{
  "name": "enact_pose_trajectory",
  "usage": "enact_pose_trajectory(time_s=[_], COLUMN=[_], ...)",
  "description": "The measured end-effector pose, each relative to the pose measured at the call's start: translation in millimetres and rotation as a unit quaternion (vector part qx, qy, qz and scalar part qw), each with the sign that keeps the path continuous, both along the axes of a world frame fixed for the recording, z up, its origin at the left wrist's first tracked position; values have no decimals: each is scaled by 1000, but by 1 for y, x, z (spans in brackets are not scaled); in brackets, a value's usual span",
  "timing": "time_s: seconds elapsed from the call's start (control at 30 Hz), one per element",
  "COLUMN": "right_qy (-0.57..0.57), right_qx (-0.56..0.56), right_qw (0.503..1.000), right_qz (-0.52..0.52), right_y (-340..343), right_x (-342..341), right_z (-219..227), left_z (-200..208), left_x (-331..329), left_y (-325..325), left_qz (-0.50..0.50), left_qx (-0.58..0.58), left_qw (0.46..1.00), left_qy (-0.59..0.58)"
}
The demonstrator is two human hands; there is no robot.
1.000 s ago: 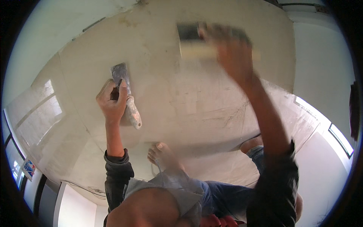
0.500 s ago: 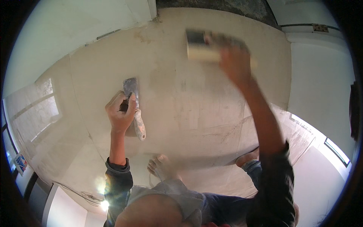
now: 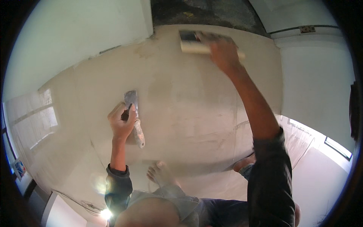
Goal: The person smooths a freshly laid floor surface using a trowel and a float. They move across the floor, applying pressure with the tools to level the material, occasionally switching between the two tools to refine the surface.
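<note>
My left hand [image 3: 121, 120] is closed around the blade end of a putty knife [image 3: 139, 133], whose worn, stained handle points back toward me. Its grey blade tip shows above my fingers. Farther off, to the right, my right hand [image 3: 225, 56] grips a wide flat trowel [image 3: 194, 47] with a dark part and a long cream strip. Motion blurs that hand and tool slightly. The trowel is at the far part of a smooth beige floor [image 3: 177, 102]; whether it touches the surface I cannot tell.
My bare foot [image 3: 162, 174] rests on the floor below the putty knife, and my other foot [image 3: 242, 163] is at the right. White walls [image 3: 94, 30] flank the floor. Beyond its far edge lies a dark, rough patch [image 3: 211, 15]. A bright lamp [image 3: 106, 214] shines at lower left.
My right hand and the trowel have moved a little to the left. The view has tipped so more of the dark far patch shows. My left hand keeps its hold on the putty knife.
</note>
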State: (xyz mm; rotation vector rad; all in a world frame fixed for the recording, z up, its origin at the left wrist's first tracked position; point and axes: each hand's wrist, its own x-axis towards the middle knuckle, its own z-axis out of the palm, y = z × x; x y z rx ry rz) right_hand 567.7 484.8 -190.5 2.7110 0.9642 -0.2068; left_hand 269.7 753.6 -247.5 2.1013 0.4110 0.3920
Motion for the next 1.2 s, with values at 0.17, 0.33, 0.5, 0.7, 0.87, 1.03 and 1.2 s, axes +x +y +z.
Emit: enact_pose_trajectory(time_s=[0.17, 0.33, 0.5, 0.7, 0.87, 1.03, 1.2], right_qy=[-63, 52, -82, -6, 122, 322, 68], right_qx=[11, 180, 47, -13, 53, -33, -121], right_qw=[996, 981, 992, 995, 988, 945, 964], right_qz=[58, -45, -79, -104, 79, -52, -227], right_y=[-23, -50, -16, 30, -7, -139, -180], right_x=[-51, -239, -99, -54, -252, -210, -128], right_z=[-13, -3, -33, -10, 21, 129, 320], left_z=[-6, 6, 3, -3, -25, 0, -41], left_x=[-4, -6, -6, -6, -13, -6, -18], left_y=[1, 4, 3, 4, 17, 9, 30], left_qz=[-7, 5, 39, 69, 73, 93, 108], left_qx=[-8, 17, -90, -280, -206, -57, 71], left_qw=[1000, 999, 995, 957, 976, 993, 988], left_qy=[-15, -28, 16, 35, -11, 36, 89])
